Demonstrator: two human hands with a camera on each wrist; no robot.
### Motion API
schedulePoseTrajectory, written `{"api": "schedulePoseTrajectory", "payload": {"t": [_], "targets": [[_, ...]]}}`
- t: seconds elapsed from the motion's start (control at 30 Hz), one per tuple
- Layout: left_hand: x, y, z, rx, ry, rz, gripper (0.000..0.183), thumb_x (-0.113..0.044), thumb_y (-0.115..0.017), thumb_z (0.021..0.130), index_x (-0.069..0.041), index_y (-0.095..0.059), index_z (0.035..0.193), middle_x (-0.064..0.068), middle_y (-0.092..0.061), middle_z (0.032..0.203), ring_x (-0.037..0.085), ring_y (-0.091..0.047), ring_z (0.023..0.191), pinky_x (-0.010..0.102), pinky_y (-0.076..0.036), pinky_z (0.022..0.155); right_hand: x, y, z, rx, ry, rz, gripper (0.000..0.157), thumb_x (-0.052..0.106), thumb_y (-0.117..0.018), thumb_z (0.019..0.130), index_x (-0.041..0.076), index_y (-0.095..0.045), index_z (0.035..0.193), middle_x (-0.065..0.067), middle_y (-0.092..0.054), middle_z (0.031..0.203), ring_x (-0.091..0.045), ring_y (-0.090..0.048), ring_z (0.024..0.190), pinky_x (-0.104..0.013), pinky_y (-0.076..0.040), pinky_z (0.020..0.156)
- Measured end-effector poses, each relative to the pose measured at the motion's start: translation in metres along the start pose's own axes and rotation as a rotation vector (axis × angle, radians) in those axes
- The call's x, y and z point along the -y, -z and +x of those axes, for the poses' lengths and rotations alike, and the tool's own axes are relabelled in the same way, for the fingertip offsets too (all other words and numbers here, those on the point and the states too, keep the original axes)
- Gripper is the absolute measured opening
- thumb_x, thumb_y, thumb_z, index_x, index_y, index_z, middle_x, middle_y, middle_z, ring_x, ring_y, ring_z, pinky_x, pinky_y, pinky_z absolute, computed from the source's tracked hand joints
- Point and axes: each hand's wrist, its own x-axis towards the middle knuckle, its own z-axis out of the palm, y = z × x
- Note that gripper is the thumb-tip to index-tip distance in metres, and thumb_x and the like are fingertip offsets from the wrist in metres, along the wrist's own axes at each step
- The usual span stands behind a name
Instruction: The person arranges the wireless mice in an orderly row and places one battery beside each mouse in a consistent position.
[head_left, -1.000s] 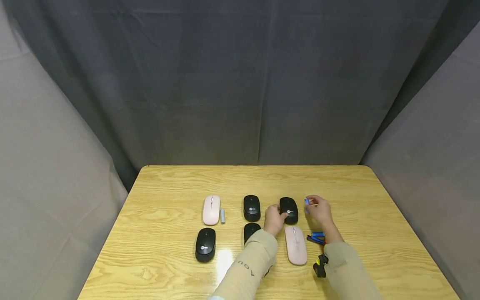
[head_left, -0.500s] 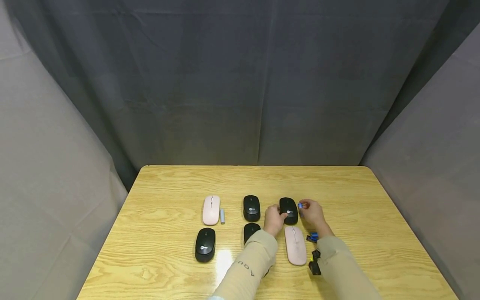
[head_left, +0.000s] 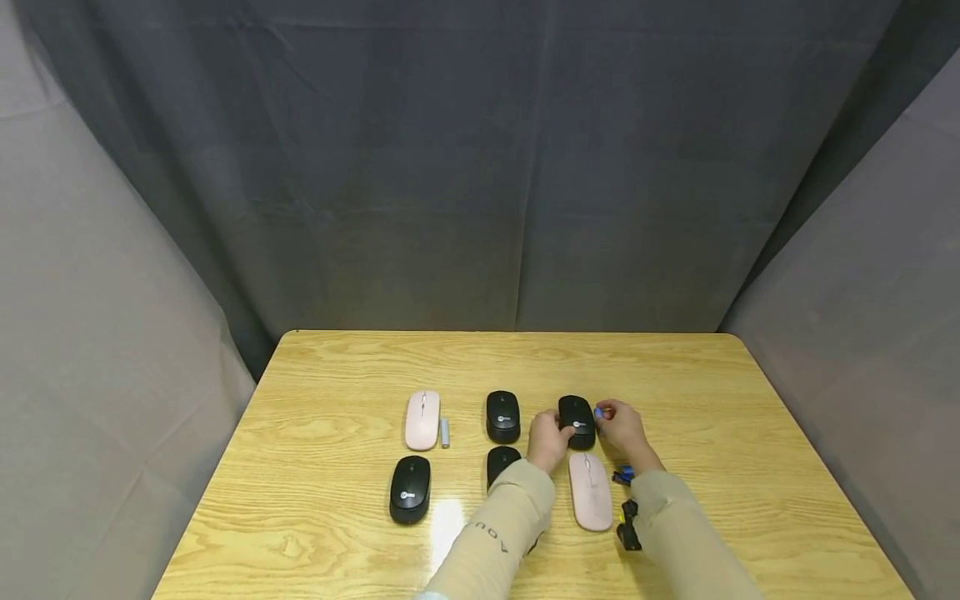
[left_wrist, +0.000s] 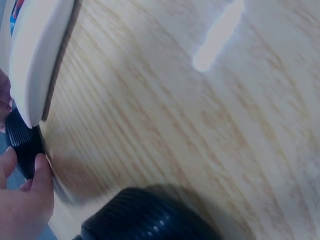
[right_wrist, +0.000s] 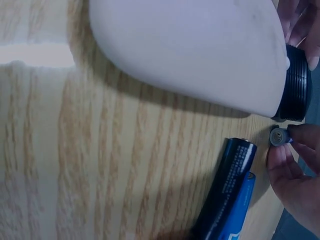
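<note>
My left hand holds a black computer mouse by its left side, thumb near its rear end. To the right of that mouse, my right hand pinches a small blue battery. In the right wrist view the battery's round end shows between thumb and finger, close beside the black mouse. A pink mouse lies just in front of the held mouse. The left wrist view shows left fingertips against the black mouse.
A pink mouse with a grey battery beside it lies left. Black mice and another mouse, partly behind the left sleeve, stand on the wooden table. Loose batteries lie near the right forearm.
My right hand has moved left with the blue battery, up to the black mouse's right side. It barely shifts in the last half second. My left hand stays on the mouse.
</note>
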Motion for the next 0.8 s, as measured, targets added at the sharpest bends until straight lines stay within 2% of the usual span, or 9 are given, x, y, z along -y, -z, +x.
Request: {"api": "schedulePoseTrajectory", "payload": {"t": [0.2, 0.33, 0.5, 0.63, 0.8], "targets": [[0.002, 0.001, 0.001, 0.008, 0.0, 0.017, 0.031, -0.008, -0.066, 0.082, 0.01, -0.06, 0.106, 0.017, -0.063, 0.097, 0.024, -0.06, 0.093, 0.031, -0.049, 0.079, 0.003, -0.001, -0.001, 0.005, 0.003, 0.001, 0.029, 0.001, -0.054, 0.086, -0.011, -0.055, 0.112, -0.014, -0.054, 0.081, -0.025, -0.051, 0.074, -0.032, -0.045, 0.063], [0.001, 0.004, 0.001, 0.018, -0.031, 0.05, 0.032, -0.012, -0.065, 0.083, 0.011, -0.06, 0.105, 0.019, -0.063, 0.095, 0.026, -0.06, 0.091, 0.032, -0.049, 0.077, 0.002, -0.001, -0.002, 0.006, 0.013, 0.002, 0.03, 0.002, -0.054, 0.086, -0.011, -0.053, 0.114, -0.015, -0.054, 0.083, -0.025, -0.053, 0.074, -0.031, -0.046, 0.062], [-0.003, 0.014, 0.0, 0.052, -0.045, 0.047, 0.038, -0.016, -0.062, 0.086, 0.011, -0.056, 0.112, 0.02, -0.06, 0.102, 0.028, -0.058, 0.096, 0.034, -0.048, 0.081, 0.002, 0.003, -0.004, 0.019, 0.051, -0.001, 0.034, 0.004, -0.053, 0.087, -0.012, -0.05, 0.117, -0.02, -0.056, 0.086, -0.031, -0.054, 0.08, -0.039, -0.047, 0.07], [-0.008, 0.025, 0.0, 0.068, -0.086, 0.014, 0.038, -0.016, -0.06, 0.088, 0.009, -0.054, 0.116, 0.018, -0.057, 0.102, 0.023, -0.055, 0.091, 0.031, -0.047, 0.079, 0.003, 0.011, -0.01, 0.043, 0.084, -0.009, 0.039, 0.005, -0.052, 0.087, -0.012, -0.047, 0.121, -0.028, -0.055, 0.098, -0.04, -0.053, 0.094, -0.049, -0.045, 0.079], [-0.01, 0.041, 0.001, 0.073, -0.171, -0.041, 0.033, -0.015, -0.059, 0.089, 0.004, -0.055, 0.116, 0.017, -0.056, 0.105, 0.023, -0.054, 0.093, 0.027, -0.046, 0.078, 0.007, 0.022, -0.016, 0.024, 0.133, -0.039, 0.04, 0.003, -0.054, 0.086, -0.011, -0.046, 0.122, -0.031, -0.053, 0.1, -0.042, -0.054, 0.093, -0.05, -0.045, 0.077]]}}
